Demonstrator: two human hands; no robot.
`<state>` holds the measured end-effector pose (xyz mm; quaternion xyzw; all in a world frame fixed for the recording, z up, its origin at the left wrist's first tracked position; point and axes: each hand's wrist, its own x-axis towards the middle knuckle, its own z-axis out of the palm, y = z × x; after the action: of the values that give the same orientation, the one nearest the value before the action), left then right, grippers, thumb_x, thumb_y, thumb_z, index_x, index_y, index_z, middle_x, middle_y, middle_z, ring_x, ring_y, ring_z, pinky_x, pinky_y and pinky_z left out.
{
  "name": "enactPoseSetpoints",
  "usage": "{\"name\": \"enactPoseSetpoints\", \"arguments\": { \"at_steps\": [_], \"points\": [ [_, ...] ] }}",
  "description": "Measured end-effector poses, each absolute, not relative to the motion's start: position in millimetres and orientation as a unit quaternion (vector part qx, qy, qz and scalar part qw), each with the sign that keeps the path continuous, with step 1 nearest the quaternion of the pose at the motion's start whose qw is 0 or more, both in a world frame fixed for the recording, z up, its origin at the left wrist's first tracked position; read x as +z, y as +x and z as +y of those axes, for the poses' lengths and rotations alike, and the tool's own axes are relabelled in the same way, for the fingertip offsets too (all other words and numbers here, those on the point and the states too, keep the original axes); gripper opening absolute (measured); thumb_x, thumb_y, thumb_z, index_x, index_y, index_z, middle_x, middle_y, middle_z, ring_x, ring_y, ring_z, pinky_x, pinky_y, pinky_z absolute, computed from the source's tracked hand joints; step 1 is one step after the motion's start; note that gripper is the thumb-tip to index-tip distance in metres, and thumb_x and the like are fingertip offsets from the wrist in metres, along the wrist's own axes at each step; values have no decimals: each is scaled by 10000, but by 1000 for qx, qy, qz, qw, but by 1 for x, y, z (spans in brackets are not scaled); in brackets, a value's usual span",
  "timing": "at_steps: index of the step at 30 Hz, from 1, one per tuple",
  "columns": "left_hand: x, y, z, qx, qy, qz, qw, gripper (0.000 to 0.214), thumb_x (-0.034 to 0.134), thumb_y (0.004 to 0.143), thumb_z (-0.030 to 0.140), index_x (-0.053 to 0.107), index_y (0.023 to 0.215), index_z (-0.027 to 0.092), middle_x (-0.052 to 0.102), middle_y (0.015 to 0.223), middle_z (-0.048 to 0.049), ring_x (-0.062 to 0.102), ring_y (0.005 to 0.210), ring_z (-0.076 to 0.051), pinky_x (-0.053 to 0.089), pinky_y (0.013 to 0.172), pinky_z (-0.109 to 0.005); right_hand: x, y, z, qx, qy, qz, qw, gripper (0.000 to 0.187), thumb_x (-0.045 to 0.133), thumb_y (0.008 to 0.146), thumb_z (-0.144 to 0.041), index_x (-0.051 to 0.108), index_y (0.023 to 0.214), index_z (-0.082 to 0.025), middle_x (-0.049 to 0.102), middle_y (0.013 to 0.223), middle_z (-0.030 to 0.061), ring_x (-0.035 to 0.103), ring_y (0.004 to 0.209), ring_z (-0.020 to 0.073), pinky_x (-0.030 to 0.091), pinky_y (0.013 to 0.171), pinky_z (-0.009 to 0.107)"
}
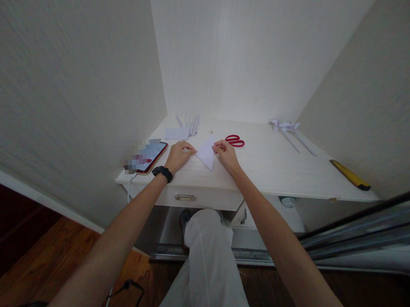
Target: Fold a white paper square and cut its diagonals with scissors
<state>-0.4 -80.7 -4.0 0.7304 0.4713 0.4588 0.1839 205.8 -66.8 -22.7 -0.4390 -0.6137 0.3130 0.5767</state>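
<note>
A white sheet of paper with a pointed corner towards me [206, 155] is held just above the white desk between my two hands. My left hand [180, 156], with a dark watch on the wrist, pinches its left edge between thumb and fingertips. On the other side my right hand [225, 153] grips the right edge, its fingers curled. Red-handled scissors [235, 141] lie right behind my right hand, their blades hidden. Behind my left hand rest a white paper rectangle [176, 134] and several thin rolled paper sticks [194, 126].
A tablet or large phone [148, 158] with a white cable lies at the desk's left edge. Two paper pinwheel-like shapes on sticks [287, 127] are at the back right. A yellow utility knife [350, 174] lies near the right wall. Below the desktop [261, 168] is a drawer [208, 199].
</note>
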Motion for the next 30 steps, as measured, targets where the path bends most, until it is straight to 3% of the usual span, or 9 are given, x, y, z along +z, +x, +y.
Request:
{"name": "enactPoseSetpoints", "arguments": {
  "at_steps": [30],
  "points": [
    [-7, 0, -78, 456, 739, 457, 192, 80, 685, 742, 250, 688, 687, 192, 703, 811, -46, 628, 842, -204, 465, 858, -355, -29, 209, -59, 297, -435, -630, 571, 113, 616, 697, -291, 551, 744, -211, 553, 679, -23, 519, 651, 147, 418, 663, 285]
  ]
}}
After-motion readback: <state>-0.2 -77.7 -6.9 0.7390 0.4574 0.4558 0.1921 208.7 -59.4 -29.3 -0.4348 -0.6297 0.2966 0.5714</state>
